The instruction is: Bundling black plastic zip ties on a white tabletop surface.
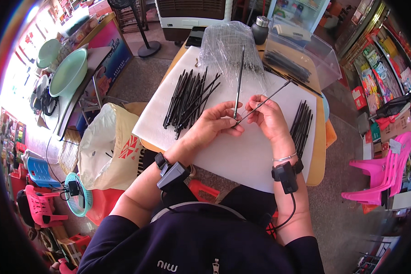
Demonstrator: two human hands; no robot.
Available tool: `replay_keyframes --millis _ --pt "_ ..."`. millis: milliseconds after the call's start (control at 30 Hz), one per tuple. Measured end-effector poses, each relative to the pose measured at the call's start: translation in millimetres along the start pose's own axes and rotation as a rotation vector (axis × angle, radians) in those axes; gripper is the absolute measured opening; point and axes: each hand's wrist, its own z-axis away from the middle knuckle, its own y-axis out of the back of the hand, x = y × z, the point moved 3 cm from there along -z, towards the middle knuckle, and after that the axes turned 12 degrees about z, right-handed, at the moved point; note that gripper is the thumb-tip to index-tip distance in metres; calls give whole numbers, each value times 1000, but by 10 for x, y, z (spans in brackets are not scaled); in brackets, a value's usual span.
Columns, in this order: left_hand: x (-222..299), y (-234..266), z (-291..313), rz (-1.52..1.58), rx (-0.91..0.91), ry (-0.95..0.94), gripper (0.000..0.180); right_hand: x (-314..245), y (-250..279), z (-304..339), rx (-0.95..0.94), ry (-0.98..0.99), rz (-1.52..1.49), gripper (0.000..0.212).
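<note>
Over the middle of a white foam sheet (233,169), my left hand (217,122) is closed on a thin black rod (240,73) that points away from me. A second thin black rod (277,91) slants from the left fingertips up to the right, and my right hand (268,118) pinches it with bent fingers. The lower ends of both rods come close together at the left fingertips. A loose pile of black rods (187,98) lies left of my hands. Another bundle of black rods (301,123) lies by my right wrist, partly hidden.
Crumpled clear plastic wrap (228,45), a dark flask (260,31) and a clear plastic box (322,61) stand at the table's far side. A white sack (102,150) stands to the left. Pink chairs (383,171) are at right; a green basin (69,73) is at far left.
</note>
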Motion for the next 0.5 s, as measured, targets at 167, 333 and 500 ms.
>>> replay_keyframes --millis 167,333,500 --pt "21 -19 -4 -67 -37 4 40 2 -23 -19 -33 6 11 11" --pt "26 -30 3 -58 -49 3 41 5 -23 -16 -42 6 12 11" --pt "18 -18 6 -49 -41 -4 42 -25 -43 5 -52 14 24 9"
